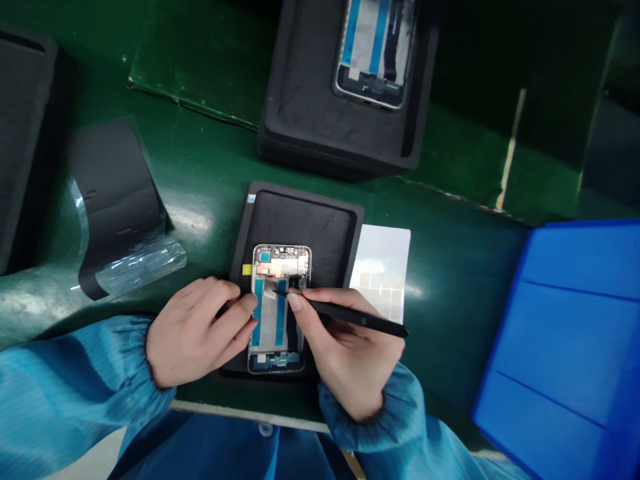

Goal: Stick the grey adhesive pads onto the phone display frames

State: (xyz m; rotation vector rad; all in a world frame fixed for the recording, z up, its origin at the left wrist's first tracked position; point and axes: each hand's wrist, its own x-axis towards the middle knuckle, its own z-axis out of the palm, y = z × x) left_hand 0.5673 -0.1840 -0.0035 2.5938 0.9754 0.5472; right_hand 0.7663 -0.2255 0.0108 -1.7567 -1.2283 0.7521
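Note:
An opened phone (270,313) lies face down in a black foam tray (320,220), its circuit board (287,261) and blue strips bare. My left hand (203,330) is closed against the phone's left edge, fingers bent and fingertips on the frame. In my right hand (350,340) is a pair of black tweezers (360,318), held like a pen. Their tip reaches over the middle of the phone, just below the board, near a small clear film-like piece (270,293). Whether the tip grips that piece I cannot tell.
A second opened phone (375,60) sits on stacked black trays (305,100) at the back. On the left is a curled dark film sheet (117,193) beside another black tray (23,140). A white label sheet (383,253) and a blue bin (565,347) are to the right.

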